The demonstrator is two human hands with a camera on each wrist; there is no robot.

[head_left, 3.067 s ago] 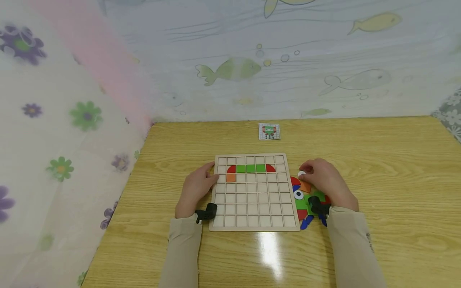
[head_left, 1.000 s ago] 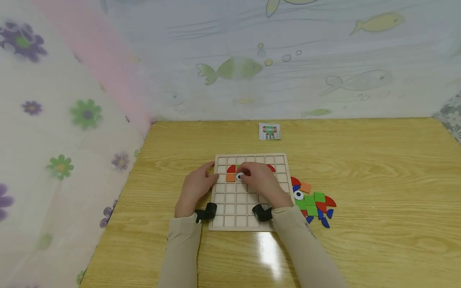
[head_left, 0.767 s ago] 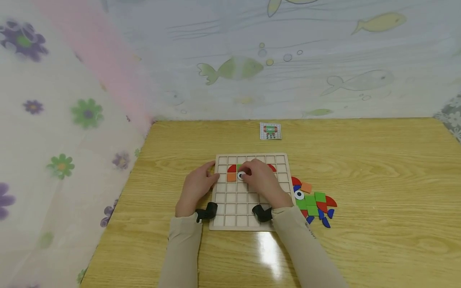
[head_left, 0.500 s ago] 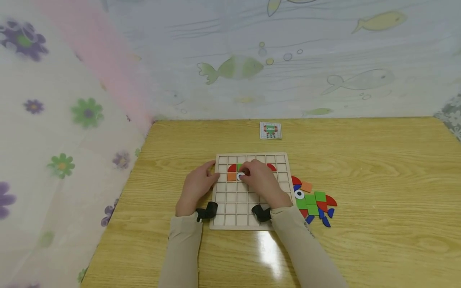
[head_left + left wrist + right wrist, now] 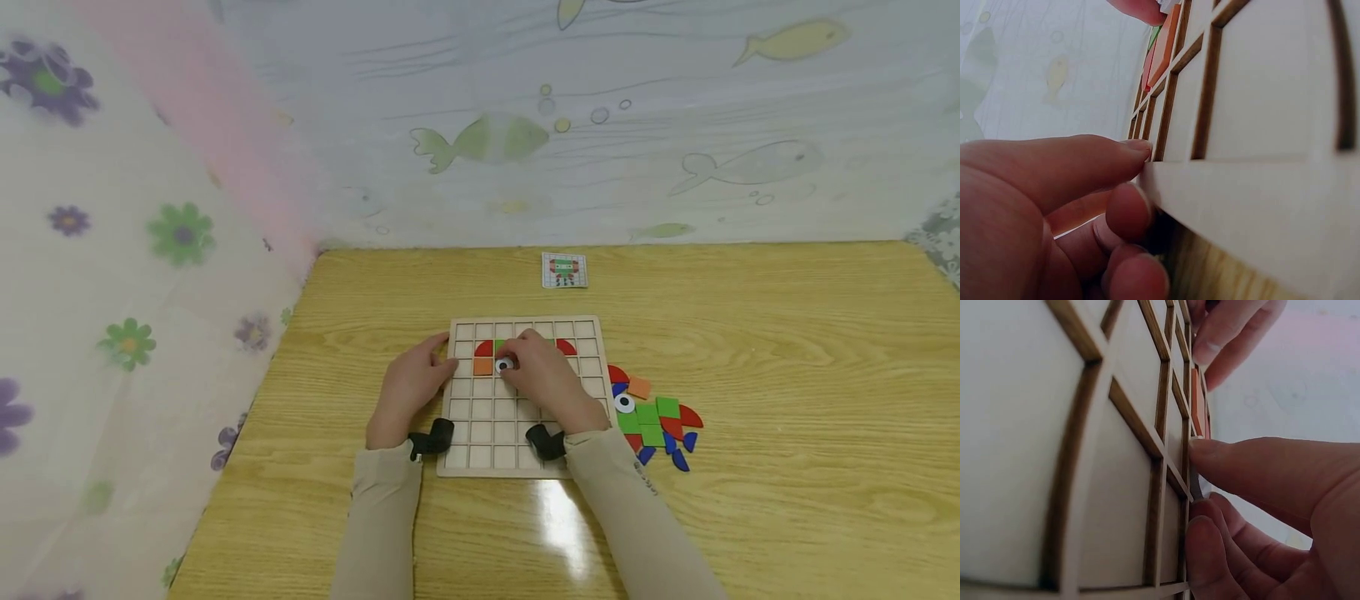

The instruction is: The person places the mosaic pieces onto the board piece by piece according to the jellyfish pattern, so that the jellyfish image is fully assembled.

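Observation:
A wooden grid board (image 5: 482,410) lies on the table. My left hand (image 5: 411,387) grips its left edge, the thumb (image 5: 1116,161) at the rim and the other fingers curled beside it. Over the second row from the left, my right hand (image 5: 546,375) pinches a round white eye disc (image 5: 503,365) with a black centre. That disc sits at the cell right of an orange square tile (image 5: 483,367). Red quarter-round tiles (image 5: 566,347) end the row above, with a bit of green tile (image 5: 499,344) showing between them. My right fingers hide part of that row.
Loose tiles in red, green, blue and orange (image 5: 639,387) lie against the board's right side, with another eye disc (image 5: 624,402) among them. A small pattern card (image 5: 565,270) lies behind the board. Patterned walls border the table's back and left.
My right hand has come left from the loose tiles onto the board, carrying the eye disc. Over the last second it makes only small shifts at that cell. The left hand stays put.

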